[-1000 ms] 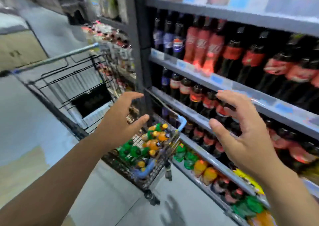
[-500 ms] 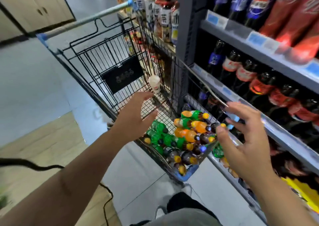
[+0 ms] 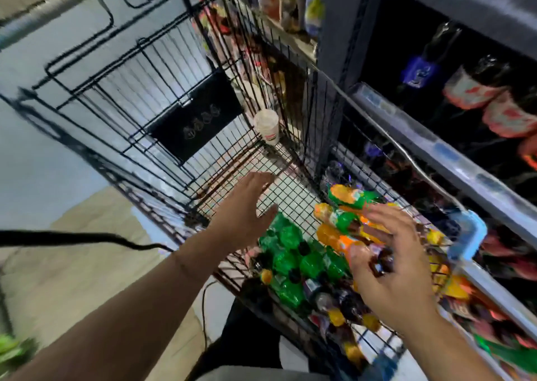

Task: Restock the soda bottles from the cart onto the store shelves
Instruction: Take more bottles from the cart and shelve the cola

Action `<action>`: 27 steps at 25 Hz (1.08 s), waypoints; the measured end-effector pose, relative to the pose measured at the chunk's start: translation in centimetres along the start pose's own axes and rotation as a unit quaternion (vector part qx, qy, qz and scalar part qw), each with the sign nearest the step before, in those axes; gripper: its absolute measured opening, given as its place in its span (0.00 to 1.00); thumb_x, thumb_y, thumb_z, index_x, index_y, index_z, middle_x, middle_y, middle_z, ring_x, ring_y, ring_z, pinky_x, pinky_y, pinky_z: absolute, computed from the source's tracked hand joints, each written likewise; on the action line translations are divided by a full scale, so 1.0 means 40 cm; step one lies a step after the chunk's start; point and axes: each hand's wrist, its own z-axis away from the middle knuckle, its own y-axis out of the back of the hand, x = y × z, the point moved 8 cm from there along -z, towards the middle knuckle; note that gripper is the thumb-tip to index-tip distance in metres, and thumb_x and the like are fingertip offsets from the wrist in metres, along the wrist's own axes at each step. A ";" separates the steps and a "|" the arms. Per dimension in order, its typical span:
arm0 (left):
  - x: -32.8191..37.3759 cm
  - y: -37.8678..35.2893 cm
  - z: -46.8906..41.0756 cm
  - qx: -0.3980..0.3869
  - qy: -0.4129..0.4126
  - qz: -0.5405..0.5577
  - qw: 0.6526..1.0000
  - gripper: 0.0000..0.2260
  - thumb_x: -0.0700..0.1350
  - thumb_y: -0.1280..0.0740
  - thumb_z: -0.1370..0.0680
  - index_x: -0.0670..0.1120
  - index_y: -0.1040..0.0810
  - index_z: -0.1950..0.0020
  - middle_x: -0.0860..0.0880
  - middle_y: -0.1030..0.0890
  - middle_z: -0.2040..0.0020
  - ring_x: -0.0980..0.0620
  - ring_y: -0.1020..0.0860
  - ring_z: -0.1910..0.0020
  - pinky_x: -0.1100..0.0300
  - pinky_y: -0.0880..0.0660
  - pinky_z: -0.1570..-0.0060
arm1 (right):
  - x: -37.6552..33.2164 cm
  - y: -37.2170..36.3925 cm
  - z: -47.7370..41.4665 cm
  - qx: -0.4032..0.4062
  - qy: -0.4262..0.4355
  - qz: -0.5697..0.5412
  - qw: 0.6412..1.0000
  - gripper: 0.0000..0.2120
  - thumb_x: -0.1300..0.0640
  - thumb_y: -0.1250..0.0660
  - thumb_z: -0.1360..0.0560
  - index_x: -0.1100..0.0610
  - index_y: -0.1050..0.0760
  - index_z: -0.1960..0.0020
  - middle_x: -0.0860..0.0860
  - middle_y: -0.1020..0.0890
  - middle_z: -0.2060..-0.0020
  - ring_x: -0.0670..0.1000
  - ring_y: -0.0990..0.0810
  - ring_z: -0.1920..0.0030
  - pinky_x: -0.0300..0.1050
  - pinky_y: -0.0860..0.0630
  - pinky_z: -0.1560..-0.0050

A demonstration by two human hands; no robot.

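Observation:
A black wire cart (image 3: 162,95) stands beside the store shelves (image 3: 430,142). Its near end holds a pile of small soda bottles: green ones (image 3: 290,252), orange ones (image 3: 340,215) and dark ones (image 3: 345,302) with yellow caps. My left hand (image 3: 247,215) hovers open above the cart floor, just left of the green bottles. My right hand (image 3: 389,267) is spread open over the orange and dark bottles, fingers apart, holding nothing. The view is motion-blurred.
A white cup (image 3: 267,126) sits in the cart's far corner. Shelves on the right carry dark bottles with red labels (image 3: 476,89) and blue labels (image 3: 418,71). A black cable (image 3: 87,239) crosses the floor at left. A blue corner bumper (image 3: 467,235) marks the cart's right edge.
The view has tilted down and closer to the cart. Both hands have dropped toward the bottle pile, the right one now directly over the orange and dark bottles.

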 end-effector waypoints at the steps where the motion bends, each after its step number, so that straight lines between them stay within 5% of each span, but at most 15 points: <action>1: -0.035 -0.032 -0.046 -0.041 -0.001 -0.001 0.999 0.26 0.48 0.31 0.22 0.50 0.35 0.26 0.47 0.29 0.29 0.47 0.28 0.31 0.45 0.28 0.32 | 0.028 -0.021 -0.006 0.013 -0.020 0.015 1.000 0.20 0.39 0.38 0.20 0.45 0.32 0.31 0.39 0.31 0.33 0.55 0.25 0.33 0.56 0.23 0.38; 7: -0.228 -0.226 -0.200 -0.303 -0.024 -0.147 0.941 0.30 0.45 0.30 0.24 0.53 0.37 0.24 0.47 0.36 0.22 0.45 0.31 0.27 0.50 0.31 0.31 | 0.145 -0.082 0.016 0.135 -0.102 0.039 0.985 0.21 0.51 0.33 0.22 0.60 0.29 0.33 0.52 0.27 0.36 0.54 0.25 0.33 0.51 0.22 0.38; 13: -0.238 -0.357 -0.068 -0.529 -0.262 -0.227 0.775 0.17 0.47 0.28 0.25 0.53 0.22 0.36 0.52 0.22 0.39 0.50 0.23 0.40 0.57 0.26 0.42 | 0.166 -0.108 0.090 0.214 -0.124 0.040 0.968 0.18 0.54 0.34 0.22 0.57 0.29 0.35 0.50 0.28 0.36 0.52 0.24 0.34 0.47 0.21 0.39; 16: -0.219 -0.396 0.005 -0.575 -0.302 -0.183 0.738 0.23 0.51 0.25 0.26 0.52 0.23 0.31 0.50 0.23 0.36 0.51 0.24 0.40 0.60 0.28 0.43 | 0.150 -0.134 0.117 0.200 -0.136 0.045 0.969 0.18 0.55 0.33 0.23 0.57 0.29 0.34 0.50 0.27 0.37 0.51 0.24 0.34 0.43 0.23 0.38; 20: -0.202 -0.437 0.041 -0.578 -0.326 -0.144 0.734 0.28 0.54 0.24 0.27 0.51 0.25 0.28 0.50 0.25 0.31 0.60 0.31 0.46 0.64 0.33 0.45 | 0.145 -0.187 0.139 0.100 -0.156 0.079 0.980 0.19 0.53 0.34 0.24 0.62 0.25 0.37 0.52 0.23 0.40 0.50 0.23 0.37 0.41 0.25 0.37; 27: -0.190 -0.473 0.078 -0.541 -0.415 -0.148 0.717 0.23 0.53 0.26 0.25 0.46 0.22 0.31 0.44 0.23 0.41 0.44 0.25 0.40 0.49 0.26 0.44 | 0.170 -0.259 0.209 -0.002 -0.195 0.117 0.974 0.15 0.57 0.32 0.24 0.61 0.21 0.39 0.53 0.20 0.43 0.50 0.22 0.40 0.46 0.23 0.40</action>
